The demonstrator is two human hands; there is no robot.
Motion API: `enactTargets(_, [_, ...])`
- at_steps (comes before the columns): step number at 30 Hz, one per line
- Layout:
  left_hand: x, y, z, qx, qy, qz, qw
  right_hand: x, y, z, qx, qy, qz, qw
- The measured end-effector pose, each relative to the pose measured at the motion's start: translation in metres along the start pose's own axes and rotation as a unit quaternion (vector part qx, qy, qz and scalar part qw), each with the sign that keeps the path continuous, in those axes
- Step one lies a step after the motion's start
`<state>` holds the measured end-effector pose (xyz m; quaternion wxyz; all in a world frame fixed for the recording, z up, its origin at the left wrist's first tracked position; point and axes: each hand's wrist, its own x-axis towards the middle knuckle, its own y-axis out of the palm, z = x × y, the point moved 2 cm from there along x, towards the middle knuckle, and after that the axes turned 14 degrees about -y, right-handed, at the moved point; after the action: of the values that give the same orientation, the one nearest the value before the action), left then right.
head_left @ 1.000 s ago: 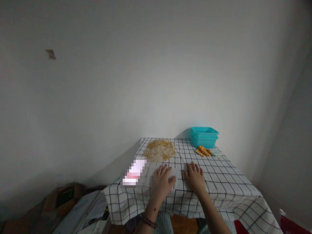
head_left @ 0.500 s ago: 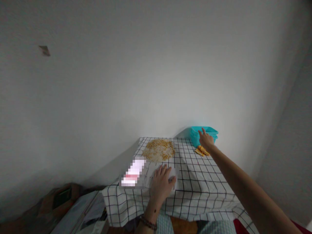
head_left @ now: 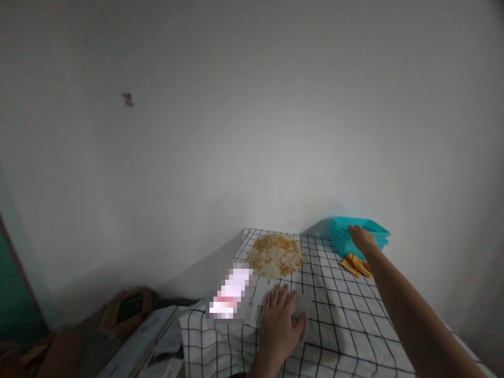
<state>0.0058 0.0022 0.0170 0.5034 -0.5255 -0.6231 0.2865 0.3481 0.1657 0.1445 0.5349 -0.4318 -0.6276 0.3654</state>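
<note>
the smooth matte wall fills most of the view, which has swung since a second ago, so a green panel now shows at the left edge. against the wall stands a table under a white cloth with thin black checks, softly wrinkled and draping at the front. at the lower left sit a flat white carton and a brown box.

two nested turquoise tubs, plastic-looking and rectangular with flared rims, stand at the table's far right. the right hand, flat on the cloth a second ago, has reached them; its fingers lie over the near rim, though whether they grip i cannot tell. the left hand rests as before, palm down, fingers a little spread, on a pale flat sheet, well apart from the right.

beyond the left hand lies a low, roundish spread of yellow kernels and whitish grains. left of that hand is a pixelated bright oblong. crumpled orange-yellow fabric lies just before the tubs.
</note>
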Motion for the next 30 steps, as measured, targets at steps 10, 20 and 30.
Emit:
enactTargets(10, [0.006,0.014,0.001,0.092,-0.012,0.05,0.994,0.003,-0.03,-0.031,-0.014,-0.023,-0.057,0.998])
enactTargets(20, [0.01,0.024,-0.003,0.083,0.006,0.004,0.997,0.003,-0.047,-0.016,-0.033,-0.025,-0.05,0.998])
enactTargets(30, [0.01,0.008,-0.028,0.028,-0.032,0.005,0.999,-0.018,-0.112,-0.001,-0.031,-0.083,-0.17,0.981])
